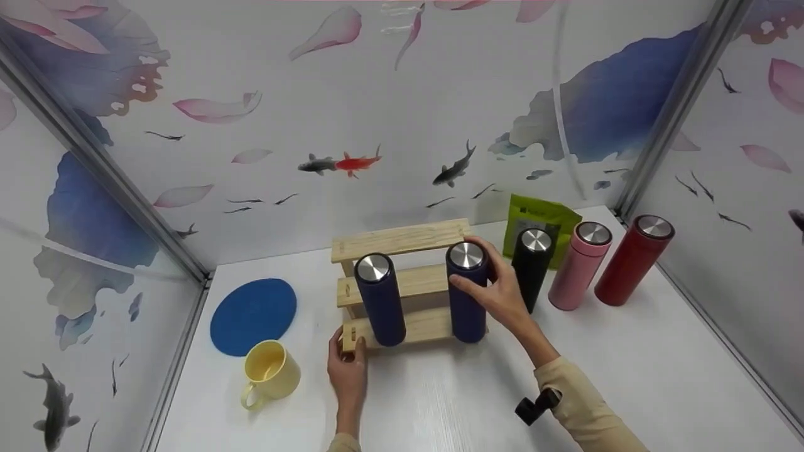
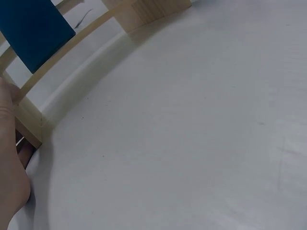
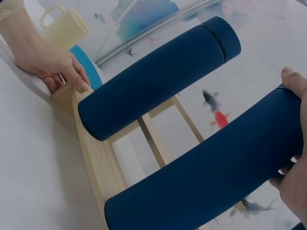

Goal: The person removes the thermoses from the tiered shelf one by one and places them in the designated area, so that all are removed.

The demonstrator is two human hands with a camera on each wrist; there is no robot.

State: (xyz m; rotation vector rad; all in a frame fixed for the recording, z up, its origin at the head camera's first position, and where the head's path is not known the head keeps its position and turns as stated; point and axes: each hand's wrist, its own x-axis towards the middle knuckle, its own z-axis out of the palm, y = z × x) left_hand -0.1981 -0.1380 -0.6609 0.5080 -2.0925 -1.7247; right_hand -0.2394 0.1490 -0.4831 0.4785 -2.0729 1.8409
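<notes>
A stepped wooden rack (image 1: 402,242) stands mid-table with two navy flasks upright on its lowest step. My right hand (image 1: 485,280) grips the right navy flask (image 1: 468,314) near its steel cap; in the right wrist view my fingers (image 3: 295,86) wrap that flask (image 3: 211,177). The left navy flask (image 1: 381,307) stands free beside it, also seen in the right wrist view (image 3: 158,79). My left hand (image 1: 348,353) pinches the rack's front left corner (image 3: 64,93). In the left wrist view only the palm edge (image 2: 9,158) shows against the rack's corner post (image 2: 29,122).
A black flask (image 1: 532,267), a pink flask (image 1: 579,267) and a red flask (image 1: 631,260) stand in a row right of the rack, before a green pouch (image 1: 540,216). A blue round mat (image 1: 253,316) and a yellow mug (image 1: 270,373) lie at the left. Patterned walls enclose the white table (image 1: 628,376).
</notes>
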